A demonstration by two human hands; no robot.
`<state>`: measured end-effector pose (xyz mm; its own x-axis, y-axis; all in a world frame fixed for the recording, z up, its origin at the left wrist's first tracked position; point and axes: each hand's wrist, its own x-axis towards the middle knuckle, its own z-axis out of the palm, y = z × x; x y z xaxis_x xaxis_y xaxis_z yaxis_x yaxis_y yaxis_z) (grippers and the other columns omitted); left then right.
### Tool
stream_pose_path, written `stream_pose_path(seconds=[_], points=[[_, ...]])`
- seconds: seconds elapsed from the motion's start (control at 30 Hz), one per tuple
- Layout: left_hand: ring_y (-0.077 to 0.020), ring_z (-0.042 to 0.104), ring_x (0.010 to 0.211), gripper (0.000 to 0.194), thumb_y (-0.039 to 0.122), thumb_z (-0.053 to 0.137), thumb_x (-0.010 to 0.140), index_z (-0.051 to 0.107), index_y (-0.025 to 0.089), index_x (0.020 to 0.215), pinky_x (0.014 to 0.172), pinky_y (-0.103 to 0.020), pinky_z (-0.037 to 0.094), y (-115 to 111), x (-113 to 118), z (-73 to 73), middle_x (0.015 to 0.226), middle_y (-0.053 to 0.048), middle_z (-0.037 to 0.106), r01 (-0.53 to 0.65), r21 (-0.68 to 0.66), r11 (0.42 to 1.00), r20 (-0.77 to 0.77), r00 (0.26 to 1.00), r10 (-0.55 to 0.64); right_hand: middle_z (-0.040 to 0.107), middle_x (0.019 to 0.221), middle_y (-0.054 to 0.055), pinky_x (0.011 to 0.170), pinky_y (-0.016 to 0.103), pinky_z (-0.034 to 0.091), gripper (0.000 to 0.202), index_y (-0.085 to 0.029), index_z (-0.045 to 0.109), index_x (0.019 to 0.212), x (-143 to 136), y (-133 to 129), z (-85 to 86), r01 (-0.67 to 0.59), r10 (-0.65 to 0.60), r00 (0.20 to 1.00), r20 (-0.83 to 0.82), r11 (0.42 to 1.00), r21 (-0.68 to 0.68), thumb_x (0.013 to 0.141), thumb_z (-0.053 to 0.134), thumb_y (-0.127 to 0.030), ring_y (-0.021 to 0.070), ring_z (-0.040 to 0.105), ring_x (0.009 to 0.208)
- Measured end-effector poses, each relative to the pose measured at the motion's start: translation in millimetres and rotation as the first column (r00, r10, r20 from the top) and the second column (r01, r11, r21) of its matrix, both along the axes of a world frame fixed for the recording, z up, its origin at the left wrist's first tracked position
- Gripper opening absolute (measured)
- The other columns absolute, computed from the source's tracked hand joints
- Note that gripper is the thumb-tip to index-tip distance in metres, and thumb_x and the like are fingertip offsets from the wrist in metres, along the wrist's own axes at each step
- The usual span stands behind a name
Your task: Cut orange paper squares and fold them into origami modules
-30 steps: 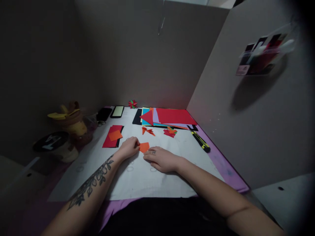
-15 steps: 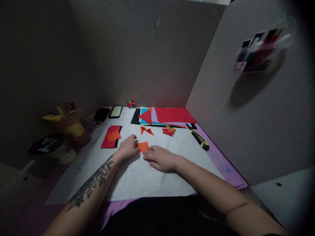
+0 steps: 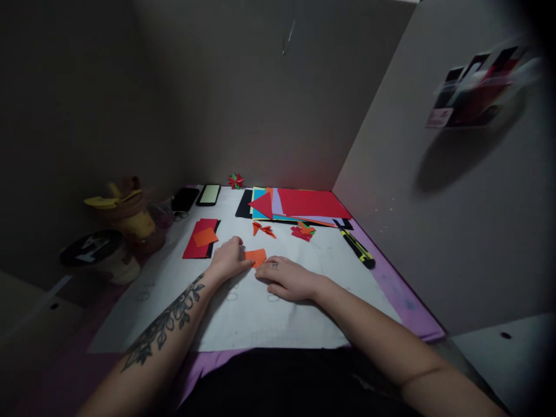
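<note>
A small orange paper point(image 3: 256, 256) lies on the white sheet point(image 3: 304, 324) between my hands. My left hand point(image 3: 229, 258) rests at its left edge, the thumb reaching onto the paper and the other fingers curved beyond it. From the right, my right hand point(image 3: 289, 278) lies palm down, its fingertips touching the paper's lower right edge. Neither hand lifts the paper. Just behind are folded orange pieces point(image 3: 264, 230), and to their right a small pile of red, orange and green pieces point(image 3: 303, 231).
Red paper strips point(image 3: 195, 246) with an orange square point(image 3: 205, 237) lie at left. Colored sheets point(image 3: 313, 204) are stacked at the back. A yellow-black cutter point(image 3: 357, 247) is at right. Phone point(image 3: 209, 194), paper star point(image 3: 236, 181) and pots point(image 3: 130, 217) stand or lie further off.
The view has shifted slightly, so most things appear further right. My left thumb has extended onto the orange paper's lower left edge. My right hand stays at the paper's right side.
</note>
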<state>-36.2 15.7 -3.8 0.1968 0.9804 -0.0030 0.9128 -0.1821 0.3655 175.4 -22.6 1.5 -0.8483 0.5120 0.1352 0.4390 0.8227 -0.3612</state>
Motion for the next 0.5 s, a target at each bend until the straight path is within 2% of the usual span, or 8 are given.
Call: stream_pose_path(seconds=[0.13, 0.23, 0.33, 0.43, 0.5], points=[[-0.027, 0.059, 0.095, 0.05, 0.049, 0.063, 0.066, 0.049, 0.019, 0.104, 0.072, -0.031, 0.042, -1.3, -0.9, 2.8, 0.102, -0.009, 0.061, 0.005, -0.015, 1.0, -0.008, 1.0, -0.005, 0.06, 0.105, 0.009, 0.09, 0.039, 0.036, 0.039, -0.02, 0.051, 0.119, 3.6, 3.3, -0.8, 0.11, -0.109, 0.994, 0.003, 0.993, -0.037, 0.081, 0.056, -0.025, 0.024, 0.048, 0.101], [-0.0267, 0.059, 0.092, 0.049, 0.05, 0.063, 0.066, 0.05, 0.019, 0.101, 0.071, -0.031, 0.042, -1.5, -1.4, 0.7, 0.098, -0.009, 0.062, 0.024, 0.009, 1.0, -0.015, 1.0, -0.023, 0.058, 0.107, 0.011, 0.091, 0.04, 0.035, 0.048, -0.019, 0.048, 0.125, 7.3, 8.2, -3.3, 0.249, -0.248, 0.968, 0.026, 0.968, -0.017, 0.08, 0.059, -0.029, 0.0262, 0.045, 0.106], [-0.0261, 0.058, 0.09, 0.044, 0.048, 0.062, 0.069, 0.051, 0.018, 0.099, 0.071, -0.032, 0.042, -0.9, -1.0, -1.3, 0.096, -0.009, 0.062, 0.045, 0.029, 0.999, -0.027, 0.999, -0.044, 0.057, 0.109, 0.013, 0.092, 0.04, 0.035, 0.05, -0.018, 0.047, 0.127, 8.4, 12.0, -6.6, 0.316, -0.316, 0.948, 0.035, 0.949, 0.009, 0.08, 0.059, -0.031, 0.0263, 0.045, 0.107], [-0.0237, 0.058, 0.088, 0.025, 0.034, 0.051, 0.079, 0.054, 0.017, 0.098, 0.072, -0.032, 0.043, -0.6, -1.2, 3.7, 0.096, -0.01, 0.062, -0.005, 0.067, 0.998, 0.006, 1.0, 0.005, 0.058, 0.108, 0.012, 0.093, 0.04, 0.034, 0.047, -0.018, 0.048, 0.126, 6.6, 12.8, -9.9, 0.316, -0.317, 0.948, 0.017, 0.948, 0.017, 0.081, 0.058, -0.031, 0.0256, 0.046, 0.106], [-0.0219, 0.058, 0.089, 0.021, 0.023, 0.042, 0.083, 0.056, 0.017, 0.097, 0.075, -0.032, 0.044, -3.7, -2.5, 9.6, 0.097, -0.01, 0.063, -0.055, 0.147, 0.988, 0.104, 0.994, 0.04, 0.059, 0.106, 0.011, 0.092, 0.04, 0.035, 0.044, -0.018, 0.048, 0.125, 5.3, 12.4, -12.2, 0.314, -0.314, 0.949, -0.007, 0.949, 0.012, 0.082, 0.056, -0.03, 0.0252, 0.047, 0.104]])
